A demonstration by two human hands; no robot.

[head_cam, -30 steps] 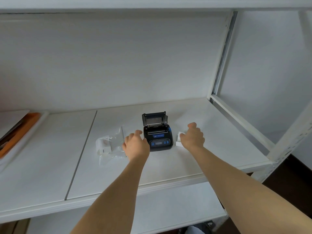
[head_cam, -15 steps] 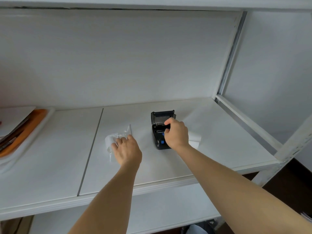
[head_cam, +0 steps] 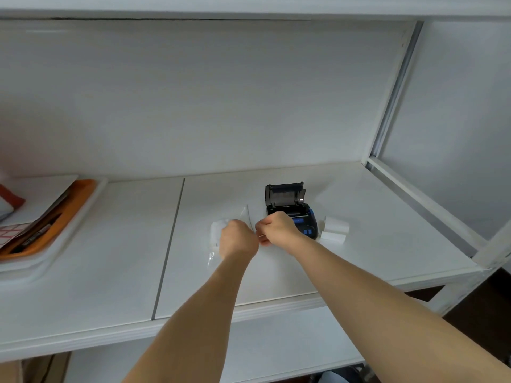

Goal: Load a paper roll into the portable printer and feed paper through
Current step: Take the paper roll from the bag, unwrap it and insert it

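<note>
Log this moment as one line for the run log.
printer lid open | both hands on plastic wrap left of printer | left hand closed on wrap | right hand pinching wrap | two loose paper rolls right of printer

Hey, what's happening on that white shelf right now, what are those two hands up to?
A person is getting a paper roll ready for a small black portable printer, which sits on the white shelf with its lid flipped open. Both hands are closed on a clear plastic wrapper with a white roll in it: the left hand over the roll, the right hand pinching the wrapper's edge just in front of the printer. Two loose paper rolls lie right of the printer. No roll appears to be loaded yet.
</note>
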